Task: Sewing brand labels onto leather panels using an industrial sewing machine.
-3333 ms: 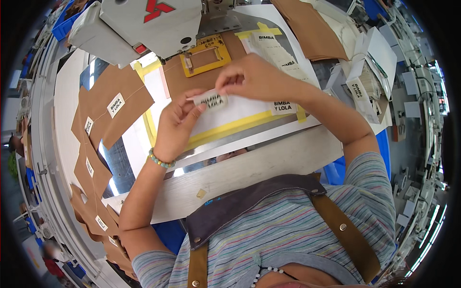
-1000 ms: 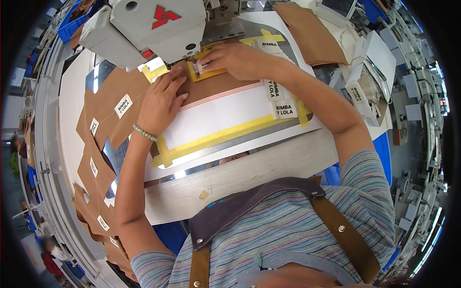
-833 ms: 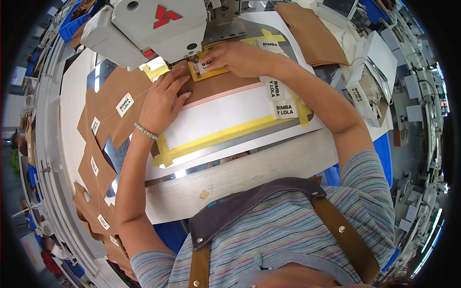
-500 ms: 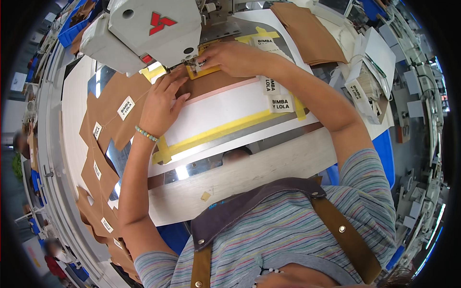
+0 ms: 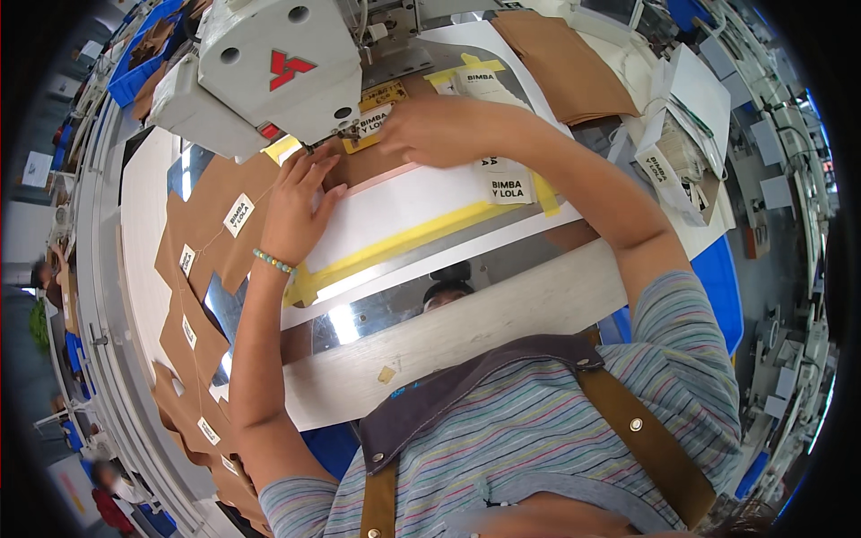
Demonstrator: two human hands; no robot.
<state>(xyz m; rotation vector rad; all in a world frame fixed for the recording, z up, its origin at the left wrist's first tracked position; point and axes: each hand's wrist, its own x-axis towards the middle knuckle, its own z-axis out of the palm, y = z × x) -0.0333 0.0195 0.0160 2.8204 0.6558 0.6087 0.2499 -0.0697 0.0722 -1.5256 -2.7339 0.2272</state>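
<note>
A white sewing machine head (image 5: 269, 76) stands at the back, its needle area over a small white printed label (image 5: 372, 122). The label lies in a yellow guide frame (image 5: 384, 94) on a brown cut piece (image 5: 369, 163). My left hand (image 5: 303, 193) rests left of the needle, fingers stretched flat over the brown work, gripping nothing. Just right of the label, my right hand (image 5: 439, 132) has loosely bent fingers, fingertips near the frame's edge; no held thing shows. Several loose white labels (image 5: 509, 186) lie under and beside my right forearm.
Brown pieces with labels, joined by thread (image 5: 202, 220), trail down the left side. A brown stack (image 5: 565, 67) lies at the back right, near a white box of labels (image 5: 668, 166). A white sheet (image 5: 395, 215) edged with yellow tape covers the machine bed.
My right hand has drawn back slightly right and toward me, uncovering the label and the yellow frame. My left hand stays in nearly the same place. The view has shifted slightly.
</note>
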